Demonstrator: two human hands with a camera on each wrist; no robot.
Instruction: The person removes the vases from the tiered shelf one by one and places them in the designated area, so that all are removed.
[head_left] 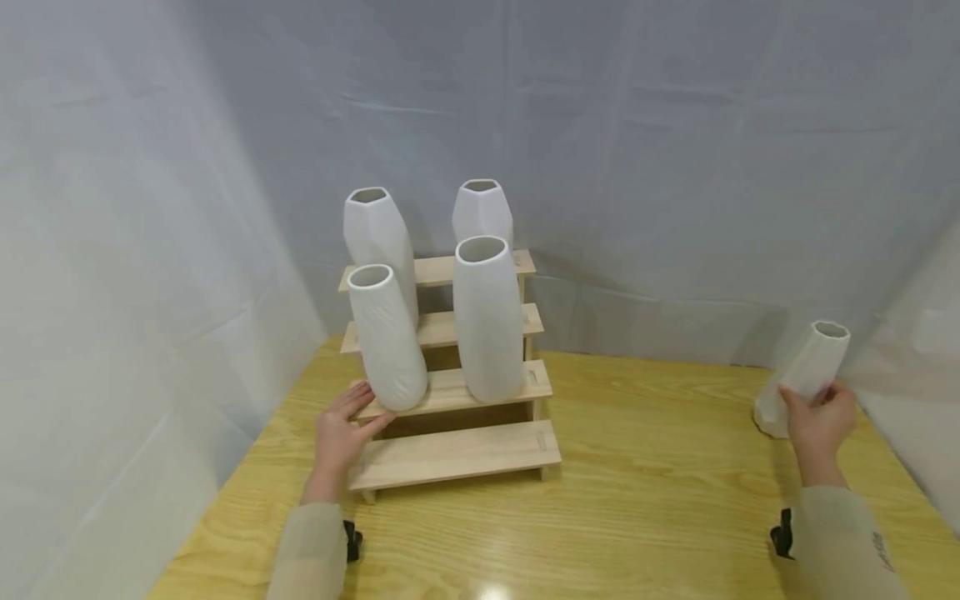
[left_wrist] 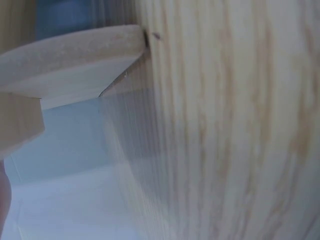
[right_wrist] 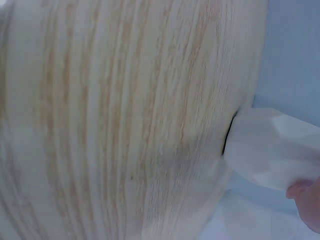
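Observation:
At the left end of the wooden stepped shelf (head_left: 457,454), my left hand (head_left: 341,433) rests with fingers and thumb spread. Its fingertips are right at the base of a slim white vase (head_left: 390,342) with a leaf-like relief. On the right side of the table, my right hand (head_left: 821,425) grips a narrow faceted white vase (head_left: 810,362), thumb on the near side and fingers round the right. This vase's base (right_wrist: 250,145) is down at the tabletop in the right wrist view. Only a sliver of a left finger (left_wrist: 4,192) shows beside the shelf in the left wrist view.
A tall, smooth white vase (head_left: 489,325) stands on the same step, to the right. Two faceted white vases, one left (head_left: 378,229) and one right (head_left: 482,212), stand on steps behind. Pale sheeting (head_left: 637,208) hangs behind the wood-grain table (head_left: 637,500).

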